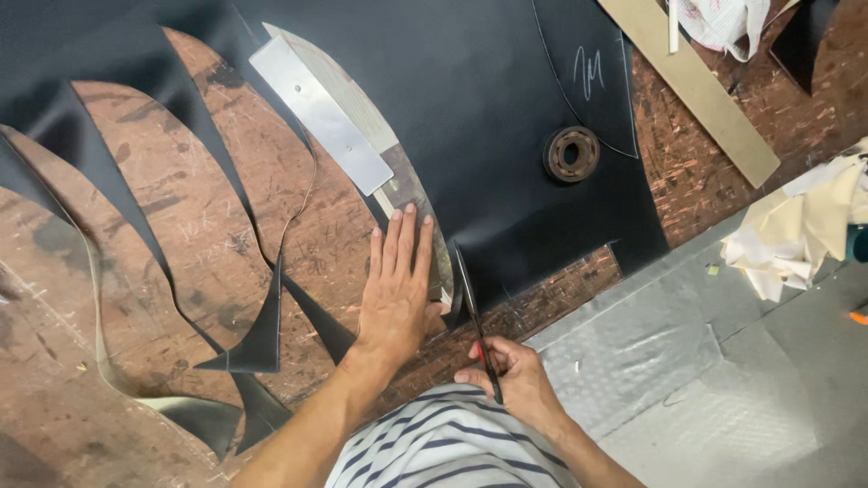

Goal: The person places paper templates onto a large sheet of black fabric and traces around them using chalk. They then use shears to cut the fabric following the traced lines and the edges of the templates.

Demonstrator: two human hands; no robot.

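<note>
left hand (396, 289) fingers flat on table (181, 208) | right hand (511, 375) fingers gripping scissors (475, 316) at black sheet (506, 117)

A worn reddish chipboard worktable (181, 208) stands over a grey patterned floor (723, 398).

I'm looking at a workshop, likely for leather or upholstery: a scarred chipboard worktop (181, 208) carries a black sheet (488, 108) cut into curves, a metal template (321, 113), scissors (475, 316), a wooden straightedge (696, 90) and scraps.
</note>
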